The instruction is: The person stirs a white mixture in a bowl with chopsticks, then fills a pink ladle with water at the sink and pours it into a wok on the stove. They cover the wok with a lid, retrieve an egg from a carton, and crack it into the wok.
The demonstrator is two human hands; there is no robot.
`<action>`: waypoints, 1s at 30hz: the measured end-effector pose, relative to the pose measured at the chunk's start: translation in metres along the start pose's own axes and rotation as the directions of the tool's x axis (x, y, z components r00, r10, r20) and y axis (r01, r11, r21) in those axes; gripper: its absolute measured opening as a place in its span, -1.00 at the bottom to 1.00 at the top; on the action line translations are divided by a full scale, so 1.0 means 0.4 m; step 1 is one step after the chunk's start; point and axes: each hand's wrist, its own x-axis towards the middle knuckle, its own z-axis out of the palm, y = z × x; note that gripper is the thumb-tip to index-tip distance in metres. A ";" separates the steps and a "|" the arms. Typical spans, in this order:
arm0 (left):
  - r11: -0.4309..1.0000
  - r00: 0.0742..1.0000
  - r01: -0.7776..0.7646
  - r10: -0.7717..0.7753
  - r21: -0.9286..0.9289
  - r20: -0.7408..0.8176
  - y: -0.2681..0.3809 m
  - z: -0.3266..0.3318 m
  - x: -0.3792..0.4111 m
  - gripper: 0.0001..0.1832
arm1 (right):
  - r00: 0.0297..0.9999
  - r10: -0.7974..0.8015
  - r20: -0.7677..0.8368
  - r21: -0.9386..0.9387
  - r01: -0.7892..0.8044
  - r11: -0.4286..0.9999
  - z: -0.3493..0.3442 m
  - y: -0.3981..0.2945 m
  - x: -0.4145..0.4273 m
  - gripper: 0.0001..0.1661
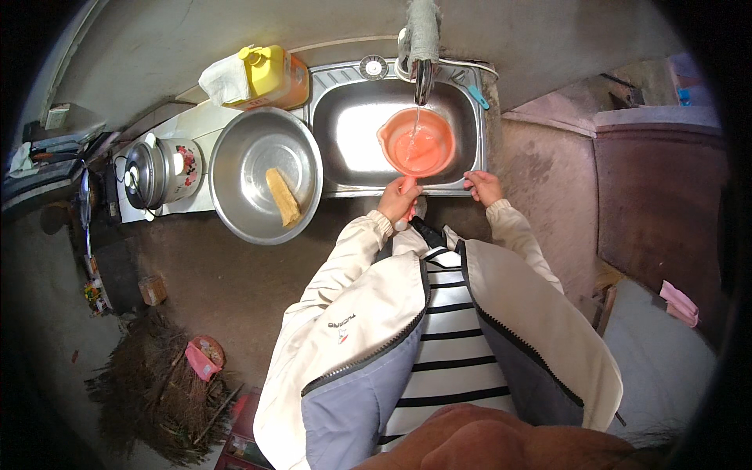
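My left hand (399, 198) grips the handle of a coral-orange plastic water ladle (385, 141), which has a pouring lip on its left side. The ladle's bowl is over the stainless steel sink (335, 161), beneath the faucet (423, 85). A thin stream of water (415, 126) runs into it, and some water lies in the bottom. Loosely curled, my right hand (485, 187) is at the sink's front right edge with nothing visible in it. Grey cloth (424, 29) wraps the upper part of the faucet.
Left of the sink, a large steel basin (235, 158) holds a long tan loofah (282, 198). Behind it stands a yellow jug (270, 73) beside a white cloth (223, 81). A rice cooker (179, 167) sits farther left. A turquoise-handled tool (479, 97) lies on the sink's right rim.
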 end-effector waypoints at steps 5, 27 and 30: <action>0.999 0.999 0.002 -0.001 0.035 -0.032 -0.004 -0.026 -0.011 -0.71 | 1.000 -0.013 0.001 0.027 0.013 1.000 0.012 -0.046 0.047 -0.73; 0.996 0.998 -0.029 0.034 0.085 -0.052 0.015 -0.054 -0.062 -0.63 | 0.982 -0.164 0.089 -0.125 0.174 0.977 0.154 -0.372 0.415 -0.69; 0.998 0.998 -0.011 0.015 0.065 -0.055 0.015 -0.058 -0.058 -0.63 | 0.980 -0.168 0.107 -0.086 0.178 0.980 0.149 -0.366 0.420 -0.70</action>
